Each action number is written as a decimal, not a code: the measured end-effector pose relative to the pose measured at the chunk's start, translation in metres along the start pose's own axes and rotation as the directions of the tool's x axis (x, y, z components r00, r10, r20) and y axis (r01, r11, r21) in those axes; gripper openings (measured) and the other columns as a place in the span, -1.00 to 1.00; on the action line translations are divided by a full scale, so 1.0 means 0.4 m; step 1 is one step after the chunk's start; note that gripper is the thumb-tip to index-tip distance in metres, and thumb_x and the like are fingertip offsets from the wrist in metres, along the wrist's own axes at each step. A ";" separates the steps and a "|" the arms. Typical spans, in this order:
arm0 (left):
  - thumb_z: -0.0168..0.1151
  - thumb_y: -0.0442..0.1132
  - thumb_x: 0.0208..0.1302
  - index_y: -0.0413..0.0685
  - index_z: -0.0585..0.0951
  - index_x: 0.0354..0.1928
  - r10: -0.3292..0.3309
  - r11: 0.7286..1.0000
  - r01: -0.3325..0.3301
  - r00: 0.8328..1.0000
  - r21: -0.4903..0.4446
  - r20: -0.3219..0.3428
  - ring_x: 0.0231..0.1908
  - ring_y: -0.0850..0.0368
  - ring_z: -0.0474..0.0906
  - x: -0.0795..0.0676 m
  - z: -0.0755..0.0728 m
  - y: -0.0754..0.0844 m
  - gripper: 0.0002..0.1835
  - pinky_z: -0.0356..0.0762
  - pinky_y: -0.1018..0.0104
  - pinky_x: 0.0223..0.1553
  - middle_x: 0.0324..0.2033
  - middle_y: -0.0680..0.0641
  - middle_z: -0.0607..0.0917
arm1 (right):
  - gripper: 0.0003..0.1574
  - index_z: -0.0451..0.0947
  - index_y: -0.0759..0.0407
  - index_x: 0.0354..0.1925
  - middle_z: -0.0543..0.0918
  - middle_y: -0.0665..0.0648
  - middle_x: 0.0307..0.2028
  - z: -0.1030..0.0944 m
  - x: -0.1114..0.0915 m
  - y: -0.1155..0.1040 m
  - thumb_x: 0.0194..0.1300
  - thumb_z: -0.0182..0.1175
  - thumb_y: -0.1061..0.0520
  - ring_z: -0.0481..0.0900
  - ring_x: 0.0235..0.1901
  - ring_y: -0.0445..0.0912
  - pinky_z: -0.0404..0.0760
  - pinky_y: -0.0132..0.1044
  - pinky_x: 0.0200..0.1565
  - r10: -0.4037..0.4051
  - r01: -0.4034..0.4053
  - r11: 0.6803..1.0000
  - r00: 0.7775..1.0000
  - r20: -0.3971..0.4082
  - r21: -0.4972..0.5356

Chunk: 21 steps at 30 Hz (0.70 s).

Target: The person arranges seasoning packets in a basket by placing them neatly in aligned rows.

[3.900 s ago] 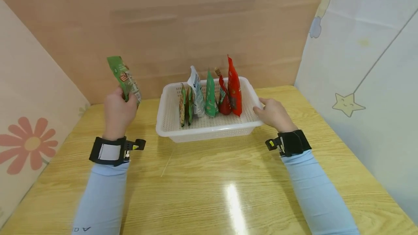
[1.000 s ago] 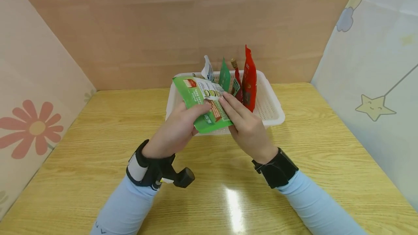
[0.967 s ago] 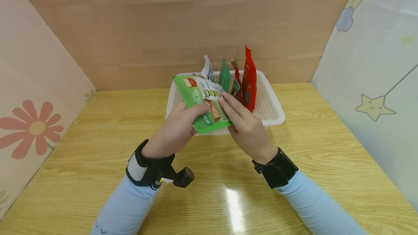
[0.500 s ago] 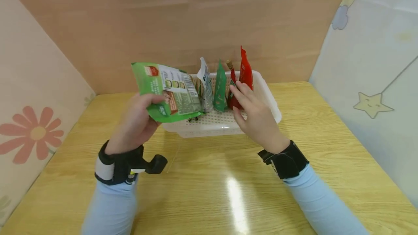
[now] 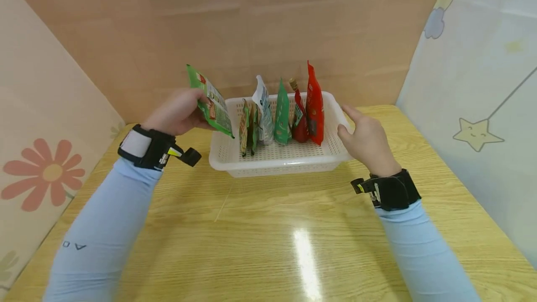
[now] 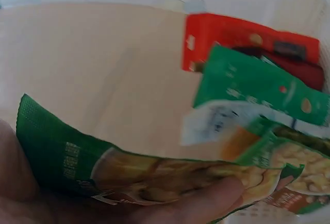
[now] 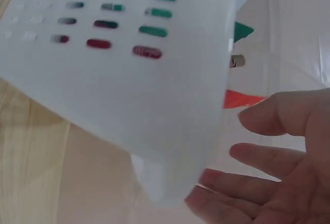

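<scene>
My left hand (image 5: 180,112) grips a green snack packet (image 5: 211,99) by its side, tilted over the left end of a white plastic basket (image 5: 285,168). In the left wrist view the packet (image 6: 139,170) shows its printed front, with a finger lying along it. Several packets stand upright in the basket: two slim green ones (image 5: 247,129) at the left, a white one (image 5: 263,111), a green one (image 5: 282,114) and a red one (image 5: 314,106). A red bottle (image 5: 299,118) stands between the last two. My right hand (image 5: 367,141) is at the basket's right end, fingers spread beside the rim.
The basket stands on a wood-grain table (image 5: 260,236) near its back edge. A brown paper backdrop (image 5: 268,27) rises behind, with a flower-printed panel (image 5: 46,171) at the left and a star-printed panel (image 5: 478,134) at the right.
The right hand let go of the packet and moved right to the basket's end. The left hand carried the packet left, then turned it more upright over the basket's left end.
</scene>
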<state>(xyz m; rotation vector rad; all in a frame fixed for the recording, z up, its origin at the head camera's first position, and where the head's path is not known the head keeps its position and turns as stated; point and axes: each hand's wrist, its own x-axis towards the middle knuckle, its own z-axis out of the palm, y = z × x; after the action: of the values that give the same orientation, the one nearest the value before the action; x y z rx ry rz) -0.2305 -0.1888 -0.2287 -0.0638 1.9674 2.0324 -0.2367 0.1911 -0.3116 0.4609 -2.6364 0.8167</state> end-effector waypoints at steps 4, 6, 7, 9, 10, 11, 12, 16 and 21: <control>-0.46 -0.39 0.42 -0.07 -0.40 0.55 -0.082 0.996 0.081 0.996 0.035 0.017 0.42 -0.39 -0.02 0.074 -0.007 -0.014 -0.28 0.23 -0.32 0.24 0.49 -0.38 -0.12 | -0.33 0.29 0.42 0.38 0.33 0.08 -0.76 0.006 0.005 0.019 0.40 0.07 0.13 0.18 -0.79 -0.08 0.23 -0.25 -0.65 0.090 -0.090 0.996 0.988 0.126 -0.006; -0.46 -0.42 0.40 -0.13 -0.35 0.55 -0.105 0.993 0.104 0.994 0.054 0.029 0.41 -0.41 -0.01 0.100 -0.010 -0.024 -0.28 0.21 -0.36 0.23 0.48 -0.39 -0.08 | -0.31 0.27 0.44 0.38 0.38 0.13 -0.71 0.013 0.007 0.026 0.41 0.05 0.12 0.24 -0.77 -0.05 0.28 -0.23 -0.64 0.122 -0.122 0.993 0.979 0.163 -0.013; -0.46 -0.42 0.39 -0.18 -0.30 0.55 -0.113 0.992 0.110 0.993 0.067 0.033 0.40 -0.42 0.01 0.110 -0.010 -0.028 -0.29 0.22 -0.37 0.22 0.47 -0.40 -0.05 | -0.31 0.26 0.46 0.38 0.41 0.18 -0.67 0.015 0.008 0.029 0.41 0.04 0.11 0.28 -0.76 -0.01 0.32 -0.20 -0.62 0.135 -0.134 0.991 0.975 0.174 -0.016; -0.45 -0.43 0.38 -0.27 -0.22 0.53 -0.133 0.988 0.130 0.990 0.088 0.036 0.38 -0.45 0.05 0.129 -0.009 -0.037 -0.32 0.22 -0.38 0.21 0.45 -0.42 0.01 | -0.31 0.26 0.51 0.36 0.60 0.34 -0.45 0.021 0.009 0.034 0.41 0.04 0.13 0.47 -0.63 0.09 0.48 -0.11 -0.53 0.145 -0.142 0.989 0.974 0.174 -0.029; -0.45 -0.42 0.39 -0.32 -0.16 0.52 -0.142 0.985 0.138 0.989 0.106 0.034 0.37 -0.46 0.08 0.137 -0.008 -0.040 -0.35 0.23 -0.38 0.21 0.44 -0.44 0.05 | -0.32 0.27 0.54 0.34 0.64 0.42 -0.30 0.023 0.009 0.037 0.41 0.03 0.14 0.55 -0.52 0.16 0.56 -0.05 -0.44 0.149 -0.145 0.989 0.974 0.170 -0.032; -0.45 -0.42 0.39 -0.38 -0.11 0.50 -0.151 0.982 0.147 0.988 0.116 0.033 0.35 -0.47 0.10 0.145 -0.006 -0.044 -0.36 0.23 -0.39 0.20 0.42 -0.46 0.08 | -0.34 0.28 0.57 0.32 0.64 0.49 -0.16 0.025 0.009 0.040 0.41 0.03 0.15 0.60 -0.42 0.21 0.60 0.02 -0.37 0.153 -0.149 0.988 0.974 0.168 -0.032; -0.45 -0.43 0.38 -0.42 -0.07 0.49 -0.161 0.980 0.156 0.986 0.125 0.034 0.35 -0.48 0.11 0.152 -0.003 -0.047 -0.38 0.22 -0.40 0.20 0.41 -0.47 0.10 | -0.35 0.28 0.58 0.31 0.60 0.53 -0.05 0.027 0.009 0.042 0.41 0.02 0.16 0.63 -0.33 0.24 0.62 0.06 -0.30 0.157 -0.154 0.988 0.973 0.169 -0.033; -0.45 -0.44 0.38 -0.48 0.06 0.42 -0.187 0.969 0.183 0.982 0.168 0.005 0.31 -0.50 0.16 0.180 0.008 -0.061 -0.43 0.26 -0.43 0.15 0.38 -0.48 0.15 | -0.38 0.32 0.59 0.28 0.56 0.54 0.04 0.034 0.008 0.050 0.41 0.00 0.18 0.65 -0.25 0.22 0.65 0.00 -0.30 0.172 -0.171 0.985 0.967 0.188 -0.021; -0.39 -0.48 0.40 -0.34 -0.03 0.48 -0.230 0.961 0.233 0.972 0.152 -0.039 0.34 -0.53 0.09 0.200 0.016 -0.072 -0.40 0.25 -0.46 0.14 0.42 -0.45 0.06 | -0.39 0.33 0.59 0.28 0.58 0.52 0.01 0.035 0.005 0.049 0.41 0.01 0.18 0.63 -0.33 0.15 0.61 -0.12 -0.40 0.173 -0.172 0.985 0.965 0.198 -0.021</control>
<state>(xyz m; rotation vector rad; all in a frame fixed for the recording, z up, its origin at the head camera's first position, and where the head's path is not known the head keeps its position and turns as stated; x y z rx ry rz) -0.2982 -0.1671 -0.2757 -0.2691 2.0191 1.7336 -0.2495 0.1977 -0.3311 0.3301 -2.8960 0.8581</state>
